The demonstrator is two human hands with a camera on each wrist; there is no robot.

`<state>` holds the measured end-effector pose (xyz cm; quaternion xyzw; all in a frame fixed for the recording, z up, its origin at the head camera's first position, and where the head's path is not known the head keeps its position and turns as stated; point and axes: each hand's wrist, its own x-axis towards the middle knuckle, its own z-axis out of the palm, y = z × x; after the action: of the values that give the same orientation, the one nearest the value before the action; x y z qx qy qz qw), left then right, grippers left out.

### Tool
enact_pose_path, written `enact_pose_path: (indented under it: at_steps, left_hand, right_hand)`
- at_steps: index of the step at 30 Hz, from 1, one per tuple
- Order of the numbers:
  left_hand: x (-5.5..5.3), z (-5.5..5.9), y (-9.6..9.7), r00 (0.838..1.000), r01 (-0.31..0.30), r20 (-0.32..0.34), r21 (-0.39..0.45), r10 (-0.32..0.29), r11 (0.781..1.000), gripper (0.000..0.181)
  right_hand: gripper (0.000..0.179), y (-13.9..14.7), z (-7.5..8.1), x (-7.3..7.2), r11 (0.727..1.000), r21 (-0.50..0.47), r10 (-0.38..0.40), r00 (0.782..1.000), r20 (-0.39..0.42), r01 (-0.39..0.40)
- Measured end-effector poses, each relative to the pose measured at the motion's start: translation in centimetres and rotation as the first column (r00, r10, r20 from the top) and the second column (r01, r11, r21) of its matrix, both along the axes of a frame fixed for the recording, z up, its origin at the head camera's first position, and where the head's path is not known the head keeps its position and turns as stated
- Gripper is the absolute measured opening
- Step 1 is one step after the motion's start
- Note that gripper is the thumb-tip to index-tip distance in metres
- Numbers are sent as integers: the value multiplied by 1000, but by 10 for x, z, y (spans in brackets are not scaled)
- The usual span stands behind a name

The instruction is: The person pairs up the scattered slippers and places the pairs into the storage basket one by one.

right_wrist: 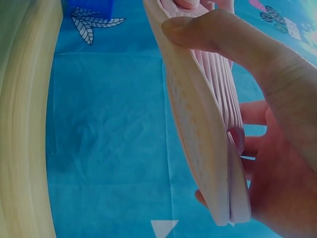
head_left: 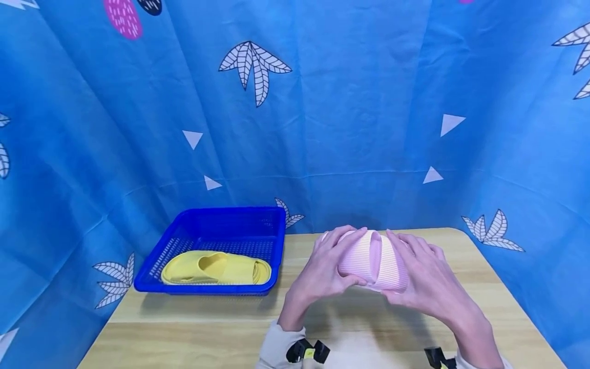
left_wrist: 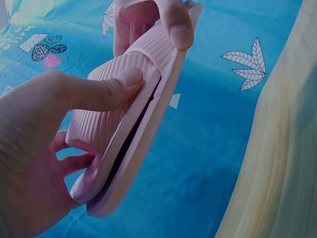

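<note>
A pair of pink slippers with ribbed straps is held up above the table, one slipper nested against the other. My left hand grips the left end, its thumb pressed on a ribbed strap. At the other end my right hand holds the pair, with the thumb on the edge of a sole and fingers wrapped behind. In the left wrist view a narrow dark gap shows between the two soles.
On the left of the wooden table stands a blue plastic basket with yellow slippers lying in it. A blue patterned curtain hangs behind and along both sides.
</note>
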<state>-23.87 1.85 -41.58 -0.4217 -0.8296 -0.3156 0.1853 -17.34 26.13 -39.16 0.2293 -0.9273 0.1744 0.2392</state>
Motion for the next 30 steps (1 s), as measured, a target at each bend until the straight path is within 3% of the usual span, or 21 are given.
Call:
enact_pose_path:
  at_steps: [4, 13, 20, 30]
  left_hand:
    - [2, 0, -3, 999, -16, 38, -21, 17, 1000, 101]
    - [8, 0, -16, 999, -44, -15, -62, 44, 997, 103]
    - [11, 4, -30, 999, -40, -34, -95, 37, 995, 94]
    - [18, 3, -60, 990, -130, -71, -119, 122, 984, 79]
  right_hand:
    - [116, 0, -2, 1, 1000, -23, 17, 1000, 7, -16]
    - [116, -7, -3, 3, 997, -36, 62, 998, -1, -62]
    - [116, -9, 0, 4, 997, -39, 68, 997, 26, -67]
    - [119, -6, -1, 4, 997, -53, 52, 997, 48, -49]
